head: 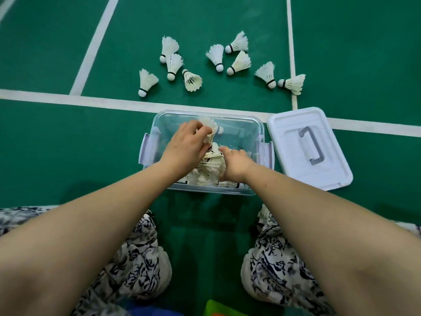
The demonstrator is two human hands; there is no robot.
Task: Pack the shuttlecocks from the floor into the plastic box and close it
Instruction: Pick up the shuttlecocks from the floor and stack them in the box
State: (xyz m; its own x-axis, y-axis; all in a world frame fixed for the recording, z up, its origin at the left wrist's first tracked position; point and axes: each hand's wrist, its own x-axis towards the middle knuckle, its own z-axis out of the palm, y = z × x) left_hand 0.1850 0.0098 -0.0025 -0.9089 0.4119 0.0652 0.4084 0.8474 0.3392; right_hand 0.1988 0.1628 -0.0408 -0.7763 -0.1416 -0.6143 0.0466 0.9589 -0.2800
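A clear plastic box (248, 126) stands open on the green court floor, with white latches on both short sides. Inside it lies a heap of white feather shuttlecocks (209, 169). My left hand (184, 148) is over the box, its fingers curled round one shuttlecock (209, 130) held above the heap. My right hand (234, 165) presses down on the heap at the box's near right, fingers curled into the feathers. Several loose shuttlecocks (218, 57) lie scattered on the floor beyond the box.
The white lid (291, 160) with a grey handle (311, 144) lies flat on the floor right of the box. White court lines (91, 101) cross the floor behind the box. My knees in patterned trousers (136, 258) flank the near floor.
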